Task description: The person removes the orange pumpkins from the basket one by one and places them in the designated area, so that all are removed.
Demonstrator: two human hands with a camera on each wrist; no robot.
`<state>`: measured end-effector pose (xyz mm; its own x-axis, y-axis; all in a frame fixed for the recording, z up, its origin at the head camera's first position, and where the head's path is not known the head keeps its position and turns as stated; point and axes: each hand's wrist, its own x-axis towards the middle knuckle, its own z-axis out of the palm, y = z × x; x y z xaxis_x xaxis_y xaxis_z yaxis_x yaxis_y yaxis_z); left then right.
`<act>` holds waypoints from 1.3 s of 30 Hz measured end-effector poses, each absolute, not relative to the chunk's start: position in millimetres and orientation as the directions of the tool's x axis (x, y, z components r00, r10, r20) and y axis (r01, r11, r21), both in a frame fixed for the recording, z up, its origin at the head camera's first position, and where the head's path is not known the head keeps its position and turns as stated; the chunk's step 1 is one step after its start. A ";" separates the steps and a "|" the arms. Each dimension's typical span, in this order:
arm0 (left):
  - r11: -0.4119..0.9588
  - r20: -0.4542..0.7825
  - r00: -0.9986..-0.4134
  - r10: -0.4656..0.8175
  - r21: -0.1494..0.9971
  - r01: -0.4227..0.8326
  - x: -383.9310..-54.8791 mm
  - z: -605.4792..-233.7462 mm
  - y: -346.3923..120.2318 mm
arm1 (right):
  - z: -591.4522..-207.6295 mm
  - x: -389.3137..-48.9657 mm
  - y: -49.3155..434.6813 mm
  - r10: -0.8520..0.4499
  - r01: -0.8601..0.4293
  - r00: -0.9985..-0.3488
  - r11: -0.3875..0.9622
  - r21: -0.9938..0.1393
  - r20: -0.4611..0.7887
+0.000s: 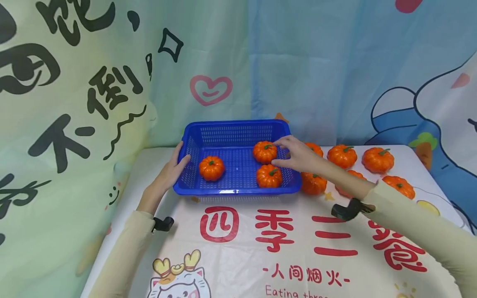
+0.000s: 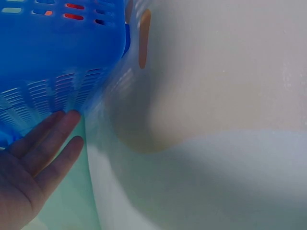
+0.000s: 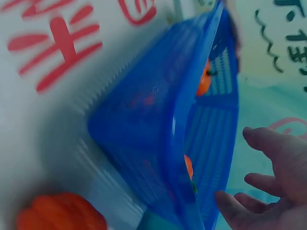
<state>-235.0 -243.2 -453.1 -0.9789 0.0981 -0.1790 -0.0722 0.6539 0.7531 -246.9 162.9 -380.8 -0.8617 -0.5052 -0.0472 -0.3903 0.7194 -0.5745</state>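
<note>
Table carries a blue basket, long axis left-right; left hand rests straight-fingered on its left end, right hand is over the right end, fingers spread, grasping nothing. Loose pumpkins sit right of the basket, right hand nearer, some partly behind its forearm. Inside: one pumpkin left, two more pumpkins near the right fingertips, open floor between.

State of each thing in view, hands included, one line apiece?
Basket: upright, open-topped, partly filled.
Inner pumpkins: three, lying in the basket.
Outer pumpkins: on the table, some partly hidden.
Left hand: thumb over basket's left edge, fingers outside.
Right hand: fingers spread, holding nothing, above basket's right end.
Backdrop: hanging.
</note>
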 end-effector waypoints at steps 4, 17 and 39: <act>0.662 -0.185 -0.979 0.089 0.745 -0.081 -235.2 -451.7 -243.5 | -386.1 -279.7 143.5 -0.509 -0.393 -0.852 0.778 -0.491 -0.123; 0.663 -0.190 -0.977 0.093 0.744 -0.082 -236.4 -453.0 -238.5 | -407.9 -320.6 121.4 -0.503 -0.459 -0.797 0.864 -0.206 -0.335; 0.662 -0.187 -0.978 0.091 0.745 -0.080 -235.9 -452.8 -241.7 | -405.0 -325.6 115.5 -0.493 -0.412 -0.798 0.866 -0.282 -0.346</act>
